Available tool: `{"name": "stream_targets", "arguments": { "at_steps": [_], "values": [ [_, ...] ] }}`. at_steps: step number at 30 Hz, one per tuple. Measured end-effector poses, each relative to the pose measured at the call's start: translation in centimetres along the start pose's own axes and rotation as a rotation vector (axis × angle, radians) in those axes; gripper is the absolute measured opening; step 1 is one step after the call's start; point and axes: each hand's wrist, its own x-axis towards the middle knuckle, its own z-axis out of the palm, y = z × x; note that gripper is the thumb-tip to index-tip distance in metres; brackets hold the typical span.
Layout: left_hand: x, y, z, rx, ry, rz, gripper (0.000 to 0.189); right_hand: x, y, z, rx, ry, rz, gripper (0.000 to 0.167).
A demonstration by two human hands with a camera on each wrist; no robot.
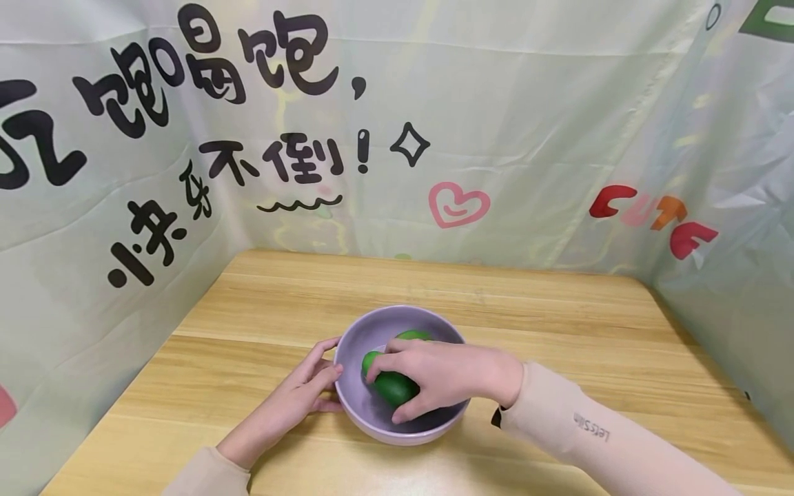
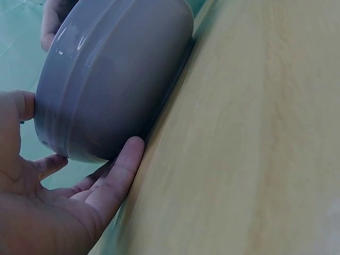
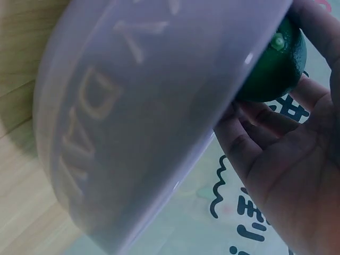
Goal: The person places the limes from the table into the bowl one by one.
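A lilac bowl [image 1: 403, 435] stands upright on the table. My left hand [image 1: 308, 382] is at its left side, thumb and fingertips resting against the outer wall; in the left wrist view, that hand's fingers [image 2: 122, 170] lie fairly straight along the bowl's lower side. Reaching in over the right rim, my right hand [image 1: 437, 372] grips a dark green lime [image 1: 395, 388] inside the bowl. The stem end of this lime [image 3: 279, 56] shows above the rim in the right wrist view. Behind the right hand lies another green fruit [image 1: 414, 335], mostly hidden.
The wooden table [image 1: 558, 317] extends around the bowl on all sides. A pale printed cloth [image 1: 515, 138] with black characters, a pink heart and coloured letters hangs behind and at both sides of it.
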Motion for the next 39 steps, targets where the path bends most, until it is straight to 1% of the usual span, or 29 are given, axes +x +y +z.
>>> {"name": "stream_targets", "arguments": {
  "at_steps": [8,15,21,32,39],
  "values": [
    [0.1,0.0,0.0,-0.001,0.006,-0.013,0.061,0.4,-0.5,0.1,-0.024,-0.02,0.017,0.051],
    [0.1,-0.1,0.0,-0.003,0.009,-0.014,0.061,0.5,-0.7,0.3,-0.052,-0.017,0.018,0.053],
    [0.1,-0.1,-0.1,-0.001,0.002,-0.011,0.061,0.6,-0.8,0.5,-0.062,-0.018,-0.004,0.053],
    [0.2,-0.1,-0.1,-0.005,0.003,-0.013,0.061,1.1,-0.5,1.2,-0.112,-0.041,-0.004,0.049],
    [0.1,-0.2,-0.1,-0.002,-0.003,-0.012,0.061,1.2,-0.6,1.1,-0.115,-0.047,-0.004,0.048]
  ]
}}
